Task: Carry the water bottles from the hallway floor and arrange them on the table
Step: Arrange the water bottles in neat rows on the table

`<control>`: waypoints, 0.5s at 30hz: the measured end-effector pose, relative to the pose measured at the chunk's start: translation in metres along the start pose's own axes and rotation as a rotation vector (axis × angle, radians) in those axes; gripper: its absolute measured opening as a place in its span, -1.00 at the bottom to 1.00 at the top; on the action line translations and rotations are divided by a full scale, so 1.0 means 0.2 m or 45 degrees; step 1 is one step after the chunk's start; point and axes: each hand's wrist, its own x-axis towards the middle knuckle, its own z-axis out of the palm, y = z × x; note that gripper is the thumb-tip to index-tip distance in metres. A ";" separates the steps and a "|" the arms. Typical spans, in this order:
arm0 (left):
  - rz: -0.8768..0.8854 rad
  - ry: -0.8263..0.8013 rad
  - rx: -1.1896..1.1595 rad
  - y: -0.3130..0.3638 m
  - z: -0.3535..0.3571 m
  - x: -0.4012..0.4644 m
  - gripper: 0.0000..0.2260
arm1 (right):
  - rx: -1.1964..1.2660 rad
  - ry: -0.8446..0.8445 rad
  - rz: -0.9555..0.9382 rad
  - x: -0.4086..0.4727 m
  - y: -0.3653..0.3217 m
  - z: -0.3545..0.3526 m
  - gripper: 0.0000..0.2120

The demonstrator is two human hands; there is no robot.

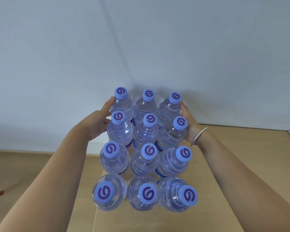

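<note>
Bottles of clear plastic with pale blue screw caps bearing a purple swirl [145, 149] are standing in a tight block, three across and four deep, on the light wooden table [224, 190] against the pale grey wall [141, 39]. By my reading the arranging step is nearly finished: the left hand [99, 121] and the right hand [190, 126] are pressing flat against the two sides of the far rows, fingers extended rather than curled round any one bottle, squaring the block up. A silver bangle [199, 136] is sitting on the right wrist. The next move probably calls for a light, even squeeze and then a slow release, since the bottles are packed close and one could tip its neighbours. The bottle bases and labels are mostly hidden behind the nearer caps, most fingertips are lying behind the bottles, and the hallway floor is not showing, so whether more bottles are waiting cannot be told.
</note>
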 end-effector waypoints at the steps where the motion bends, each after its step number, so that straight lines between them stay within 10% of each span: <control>1: 0.006 0.003 0.005 0.00 0.00 0.00 -0.28 | -0.007 0.011 -0.002 0.00 0.00 0.00 -0.53; 10: 0.027 0.069 -0.087 -0.02 0.03 -0.06 -0.36 | -0.096 0.112 0.044 -0.04 0.02 0.00 -0.31; 15: 0.110 0.490 -0.069 -0.24 0.11 -0.25 -0.74 | -0.751 0.416 -0.171 -0.21 0.11 -0.11 -0.66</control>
